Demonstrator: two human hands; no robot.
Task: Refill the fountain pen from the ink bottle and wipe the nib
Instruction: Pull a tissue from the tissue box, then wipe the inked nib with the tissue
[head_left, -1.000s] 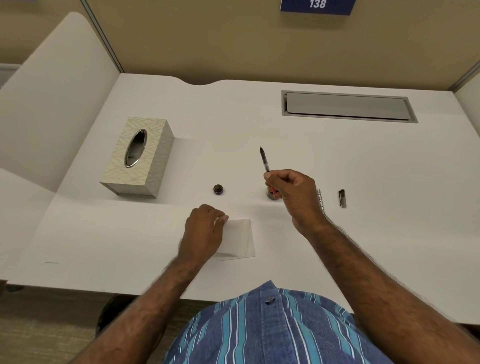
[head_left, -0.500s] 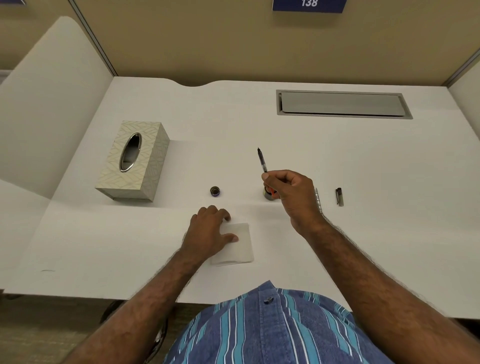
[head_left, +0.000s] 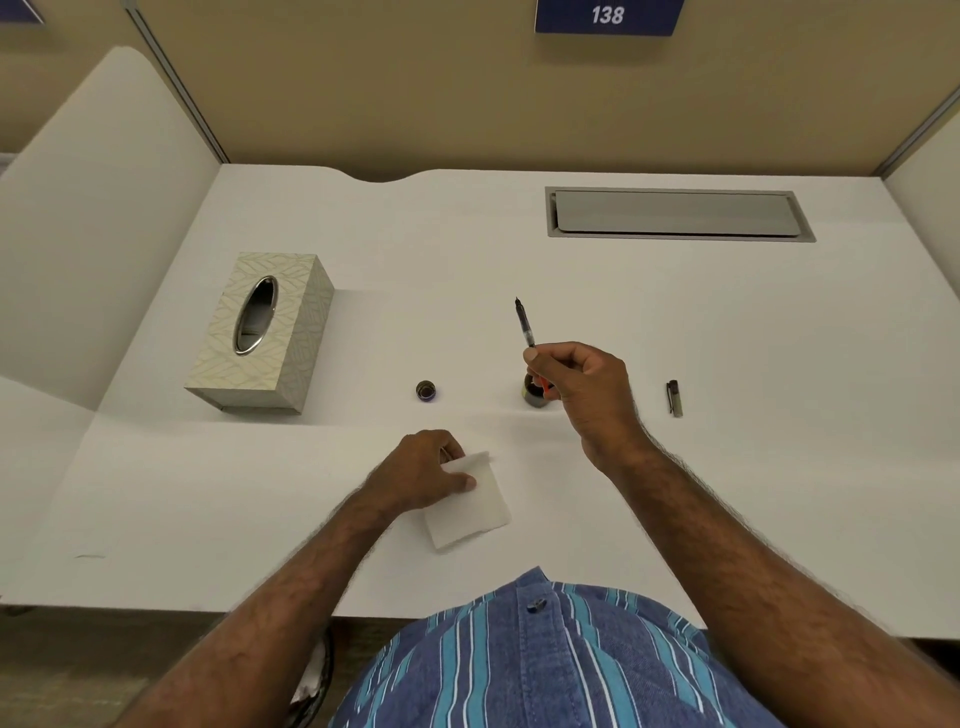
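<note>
My white desk (head_left: 727, 467) carries the tissue box (head_left: 262, 332) — right of it the bottle cap (head_left: 426, 390), ink bottle (head_left: 533, 396), pen cap (head_left: 674, 398).

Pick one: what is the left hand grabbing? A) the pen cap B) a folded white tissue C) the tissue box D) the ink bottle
B: the left hand pinches the top edge of a folded white tissue lying on the desk, while the right hand holds the pen.
</note>
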